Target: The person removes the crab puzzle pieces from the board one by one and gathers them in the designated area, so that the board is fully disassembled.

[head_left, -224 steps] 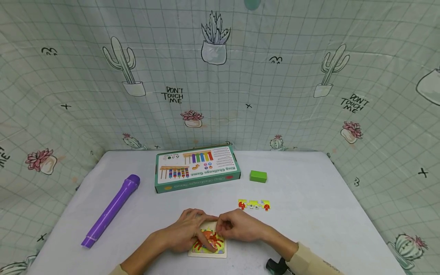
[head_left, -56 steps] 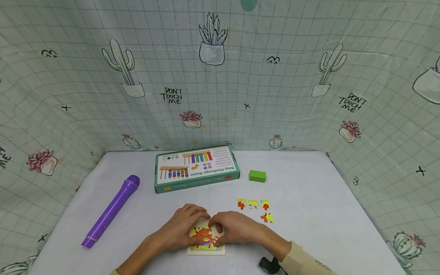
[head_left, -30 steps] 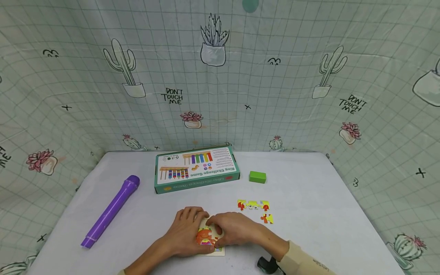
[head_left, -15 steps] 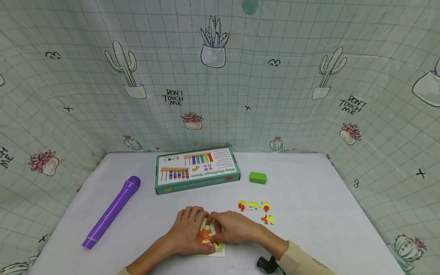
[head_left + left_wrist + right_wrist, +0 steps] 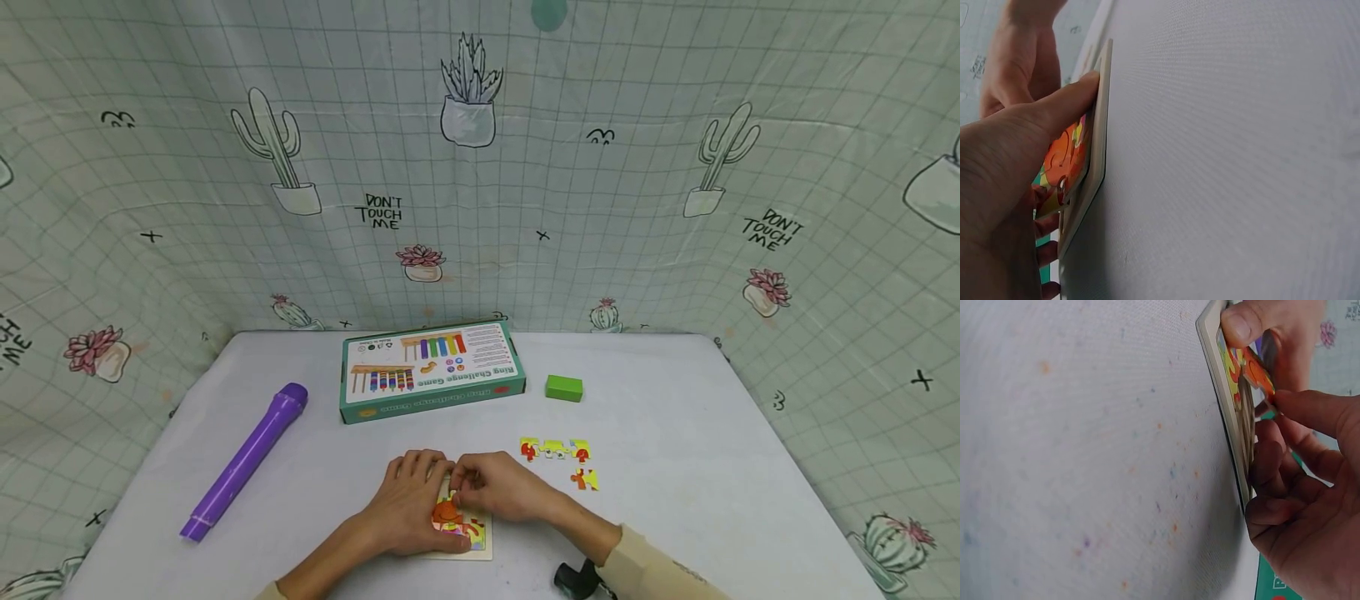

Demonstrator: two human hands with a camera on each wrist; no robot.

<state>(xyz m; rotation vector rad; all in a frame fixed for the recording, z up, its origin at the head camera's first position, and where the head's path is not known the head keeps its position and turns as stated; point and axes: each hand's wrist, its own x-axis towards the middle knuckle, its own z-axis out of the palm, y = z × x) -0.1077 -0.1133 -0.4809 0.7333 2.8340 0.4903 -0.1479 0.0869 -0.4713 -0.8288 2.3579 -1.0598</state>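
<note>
A square wooden puzzle board [image 5: 482,556] with a red and yellow picture lies near the table's front edge. My left hand [image 5: 408,510] grips its left side, the thumb [image 5: 1075,100] on the near part and the fingers at the far edge. Over the board's right side, my right hand [image 5: 501,487] pinches an orange puzzle piece [image 5: 1257,374] between thumb and forefinger. That piece is tilted up off the board in both wrist views. Bare wood shows beneath it in the right wrist view. The hands hide much of the picture.
Three pieces in a row [image 5: 553,449] and a red and yellow piece [image 5: 585,479] lie right of the board. Behind are a green box [image 5: 433,371] and a green block [image 5: 564,387]. A purple tube [image 5: 243,462] lies left, a black object [image 5: 576,580] by the right sleeve.
Since 7.5 s ago, a loose piece has come to lie below the row of three. In the last half second, my right hand has shifted slightly away from the table's front edge.
</note>
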